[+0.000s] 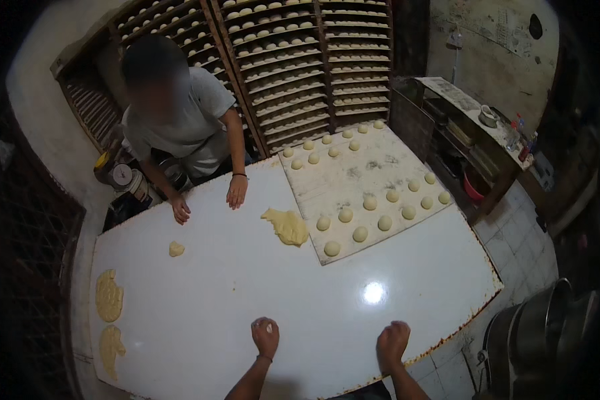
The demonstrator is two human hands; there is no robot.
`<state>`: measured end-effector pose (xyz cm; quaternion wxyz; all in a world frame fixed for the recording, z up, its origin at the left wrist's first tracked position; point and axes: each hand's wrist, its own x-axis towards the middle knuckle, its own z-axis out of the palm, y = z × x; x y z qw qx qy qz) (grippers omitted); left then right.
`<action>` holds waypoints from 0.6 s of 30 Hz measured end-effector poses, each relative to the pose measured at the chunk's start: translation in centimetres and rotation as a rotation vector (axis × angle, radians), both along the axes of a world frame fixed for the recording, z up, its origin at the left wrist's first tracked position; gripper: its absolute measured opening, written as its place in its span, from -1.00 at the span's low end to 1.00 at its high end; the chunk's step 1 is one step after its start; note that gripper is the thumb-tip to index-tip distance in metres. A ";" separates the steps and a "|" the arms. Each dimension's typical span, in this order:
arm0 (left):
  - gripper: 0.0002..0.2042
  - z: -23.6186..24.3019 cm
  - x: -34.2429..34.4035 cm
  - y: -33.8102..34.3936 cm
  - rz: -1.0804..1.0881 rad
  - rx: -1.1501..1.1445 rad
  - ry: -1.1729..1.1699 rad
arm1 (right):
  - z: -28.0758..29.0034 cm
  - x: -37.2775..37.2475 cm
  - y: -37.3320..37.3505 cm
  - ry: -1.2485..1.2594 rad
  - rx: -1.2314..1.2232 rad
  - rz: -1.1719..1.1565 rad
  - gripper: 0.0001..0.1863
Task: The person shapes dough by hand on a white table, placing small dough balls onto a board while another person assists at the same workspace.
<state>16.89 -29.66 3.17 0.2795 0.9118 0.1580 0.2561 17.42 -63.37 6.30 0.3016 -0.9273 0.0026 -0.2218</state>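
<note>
My left hand [266, 339] rests on the white tabletop [313, 300] near its front edge, fingers curled in. A small pale spot shows at its fingers, too small to name. Farther right, my right hand [393, 343] is also closed, low over the table by the front edge; whatever its fingers may cover is hidden. Ahead of both hands, a flat lump of yellowish dough [288, 227] lies against a floury wooden board [350, 183]. Rows of round dough balls [385, 223] sit on that board, along its near and far sides.
Across the table stands a co-worker [187, 127], both hands over the far edge near a small dough piece [176, 249]. Two dough slabs [109, 297] lie at the left. Behind rise racks of dough trays [283, 87]. Metal pots [527, 340] stand at the right.
</note>
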 end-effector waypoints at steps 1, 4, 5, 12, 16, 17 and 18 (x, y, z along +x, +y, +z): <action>-0.87 -2.0 -2.7 0.3 -0.068 0.062 0.184 | 0.4 -1.3 0.0 0.048 -0.008 0.062 -0.92; -0.94 -1.7 -5.0 3.4 -0.037 -0.262 0.155 | -1.2 -4.3 -3.4 0.137 0.192 0.039 -0.71; -0.93 -1.4 -3.5 4.7 0.107 -0.113 0.128 | -0.6 -3.4 -4.0 0.373 0.624 -0.228 -0.70; -0.84 -2.0 -1.5 -1.1 0.307 0.085 0.044 | 5.4 25.6 -4.9 0.583 1.329 0.121 -0.64; -0.71 0.9 -1.0 -0.9 0.795 -0.719 -0.151 | 4.0 42.1 2.0 0.448 0.735 0.569 -0.59; -0.75 2.5 1.6 -1.1 0.719 -0.860 -0.228 | 4.1 44.6 4.7 0.384 0.631 0.647 -0.58; -0.79 3.8 5.1 -1.1 0.625 -1.008 -0.301 | 4.5 46.8 7.1 0.312 0.520 0.708 -0.57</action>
